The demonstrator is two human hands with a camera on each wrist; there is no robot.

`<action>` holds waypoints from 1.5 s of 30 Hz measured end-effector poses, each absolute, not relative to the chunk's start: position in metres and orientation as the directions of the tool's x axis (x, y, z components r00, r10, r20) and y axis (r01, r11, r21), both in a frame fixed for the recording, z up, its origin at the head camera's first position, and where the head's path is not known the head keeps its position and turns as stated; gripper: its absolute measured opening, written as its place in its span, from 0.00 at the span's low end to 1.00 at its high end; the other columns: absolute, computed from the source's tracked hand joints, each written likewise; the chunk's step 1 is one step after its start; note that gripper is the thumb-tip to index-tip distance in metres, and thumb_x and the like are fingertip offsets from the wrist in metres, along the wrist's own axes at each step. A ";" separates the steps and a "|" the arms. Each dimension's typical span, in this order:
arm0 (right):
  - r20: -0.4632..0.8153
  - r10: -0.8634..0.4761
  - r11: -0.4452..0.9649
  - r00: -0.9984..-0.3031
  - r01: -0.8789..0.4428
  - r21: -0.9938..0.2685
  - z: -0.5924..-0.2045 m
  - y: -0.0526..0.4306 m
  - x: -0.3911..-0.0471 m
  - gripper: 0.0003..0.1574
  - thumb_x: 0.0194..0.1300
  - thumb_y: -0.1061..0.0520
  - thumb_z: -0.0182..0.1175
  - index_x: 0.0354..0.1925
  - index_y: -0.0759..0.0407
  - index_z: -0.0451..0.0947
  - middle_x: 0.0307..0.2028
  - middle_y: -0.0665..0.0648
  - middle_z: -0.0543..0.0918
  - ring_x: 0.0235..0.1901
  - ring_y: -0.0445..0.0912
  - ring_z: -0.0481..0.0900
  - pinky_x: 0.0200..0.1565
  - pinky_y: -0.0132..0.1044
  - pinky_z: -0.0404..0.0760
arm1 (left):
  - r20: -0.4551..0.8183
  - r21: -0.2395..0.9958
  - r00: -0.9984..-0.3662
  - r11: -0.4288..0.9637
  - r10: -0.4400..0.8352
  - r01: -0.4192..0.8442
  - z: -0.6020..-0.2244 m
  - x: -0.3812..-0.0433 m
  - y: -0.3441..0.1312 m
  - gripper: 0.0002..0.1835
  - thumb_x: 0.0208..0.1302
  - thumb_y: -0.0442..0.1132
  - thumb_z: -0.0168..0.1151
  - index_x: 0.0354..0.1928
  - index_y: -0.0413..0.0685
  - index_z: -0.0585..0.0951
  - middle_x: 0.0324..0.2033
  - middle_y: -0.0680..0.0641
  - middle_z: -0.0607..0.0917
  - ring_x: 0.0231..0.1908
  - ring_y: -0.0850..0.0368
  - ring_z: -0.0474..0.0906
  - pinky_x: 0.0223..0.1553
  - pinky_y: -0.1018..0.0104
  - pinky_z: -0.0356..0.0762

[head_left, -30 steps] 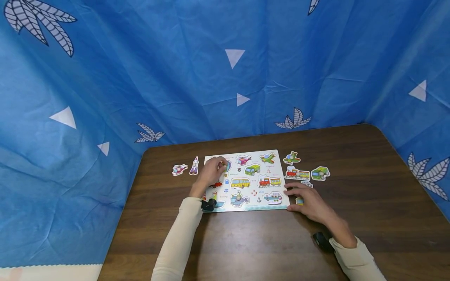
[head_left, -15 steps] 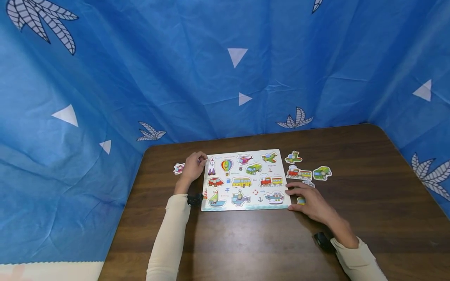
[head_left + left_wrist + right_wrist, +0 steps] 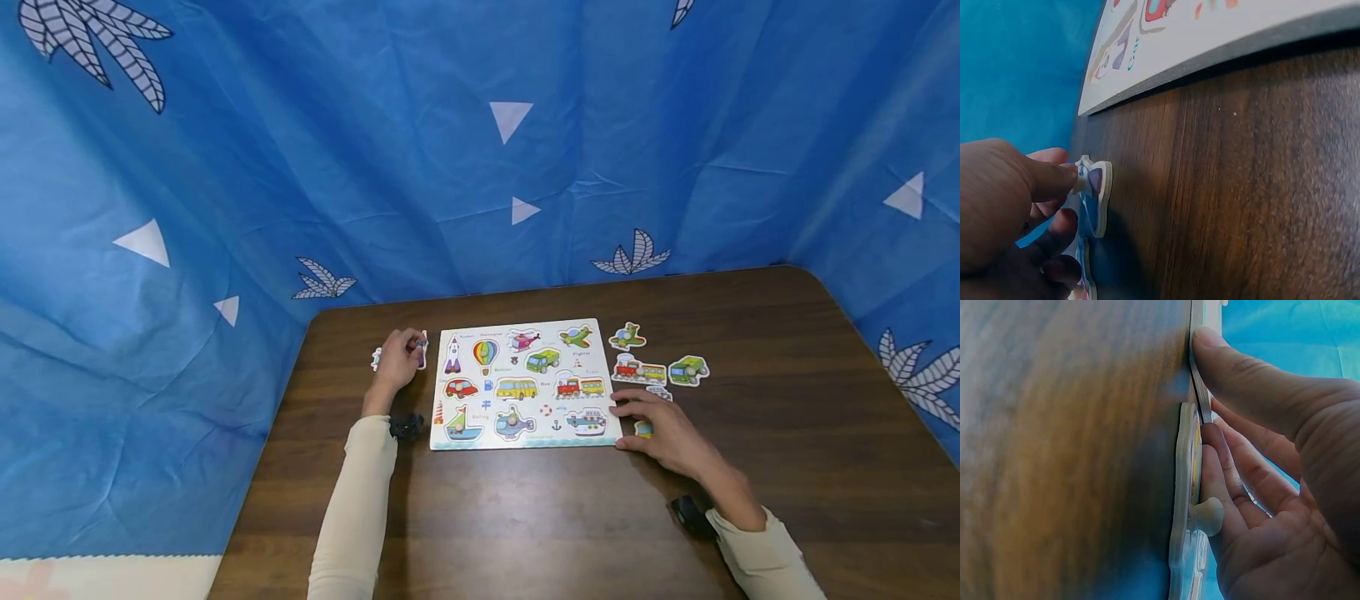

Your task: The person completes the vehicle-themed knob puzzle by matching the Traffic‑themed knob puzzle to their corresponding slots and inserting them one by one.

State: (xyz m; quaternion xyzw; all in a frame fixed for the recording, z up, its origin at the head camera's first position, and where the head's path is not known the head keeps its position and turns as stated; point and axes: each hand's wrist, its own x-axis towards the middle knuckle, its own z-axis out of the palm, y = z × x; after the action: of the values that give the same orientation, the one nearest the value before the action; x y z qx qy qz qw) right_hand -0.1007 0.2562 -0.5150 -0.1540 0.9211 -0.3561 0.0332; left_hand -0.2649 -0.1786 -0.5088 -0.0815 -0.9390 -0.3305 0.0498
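Note:
In the head view my left hand (image 3: 399,360) is left of the white vehicle puzzle board (image 3: 489,425). Its thumb and finger pinch the knob of the rocket piece (image 3: 1099,197), which lies low over the table. Partly behind that hand is the pink helicopter piece (image 3: 376,358). My right hand (image 3: 663,429) touches the board's right edge with thumb and fingertips, fingers loosely bent. Under its palm lies a knobbed piece (image 3: 1185,481), mostly covered in the head view. On the board, the balloon (image 3: 484,355), car (image 3: 460,389), sailboat (image 3: 462,425) and submarine (image 3: 513,423) show knobs.
Right of the board lie a green plane piece (image 3: 627,336), a train piece (image 3: 639,369), a green truck piece (image 3: 687,370) and a partly covered grey-white piece (image 3: 658,392). A blue curtain (image 3: 450,150) hangs behind the brown table (image 3: 525,517).
My left hand has left the balloon on the board and moved left to the rocket piece, now pinching its knob. The right hand stays at the board's right edge.

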 end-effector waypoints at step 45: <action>0.056 -0.312 0.707 -0.948 -0.271 -0.653 -0.517 0.256 -0.100 0.28 0.51 0.57 0.77 0.52 0.62 0.84 0.60 0.60 0.78 0.61 0.63 0.73 0.58 0.64 0.67 | 0.066 0.613 -0.968 0.755 0.244 0.232 -0.496 -0.251 -0.150 0.05 0.69 0.30 0.61 0.44 0.42 0.81 0.35 0.42 0.79 0.33 0.51 0.72 0.38 0.60 0.71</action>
State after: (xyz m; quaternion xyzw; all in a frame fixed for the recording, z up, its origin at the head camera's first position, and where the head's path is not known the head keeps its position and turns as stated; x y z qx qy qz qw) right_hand -0.0998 0.2561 -0.5170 -0.1579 0.9235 -0.3484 0.0292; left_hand -0.2511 -0.1501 -0.4962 -0.1269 -0.9367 -0.3261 -0.0091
